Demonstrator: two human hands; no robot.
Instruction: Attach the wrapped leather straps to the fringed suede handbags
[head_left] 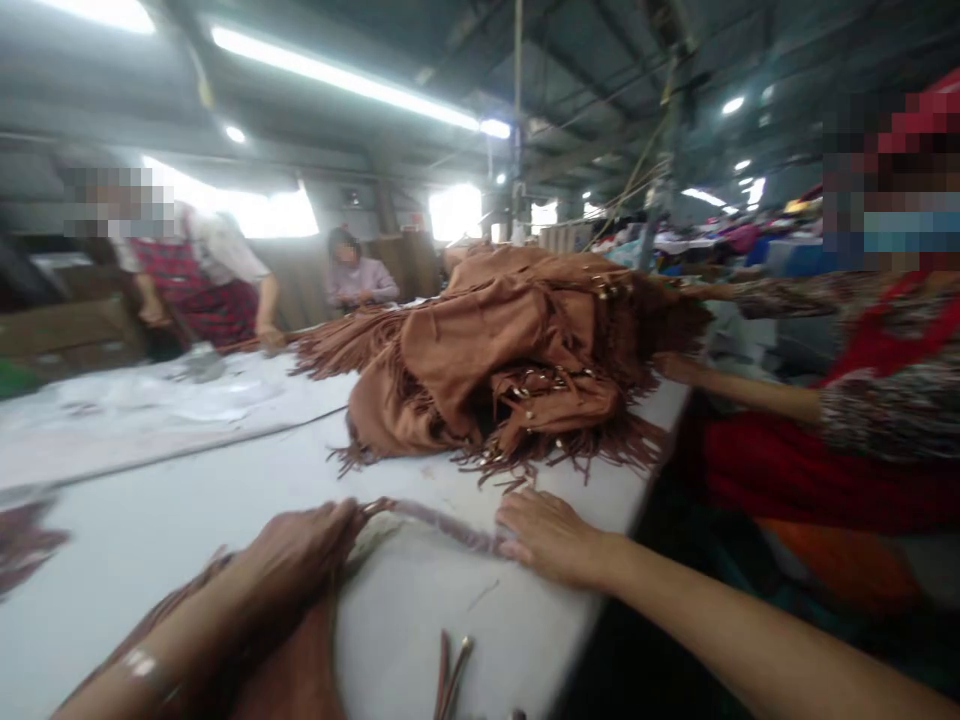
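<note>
Brown suede cord [450,525] runs along the white table [405,610] between 2 separate hands: the left hand [292,560] clamps its near end, the right hand [551,540] lies flat beside the far end, and a fringed suede garment [495,370] sits heaped ahead, still bunched

Matt suede garment [487,350], shiny metal studs [536,380]
</note>
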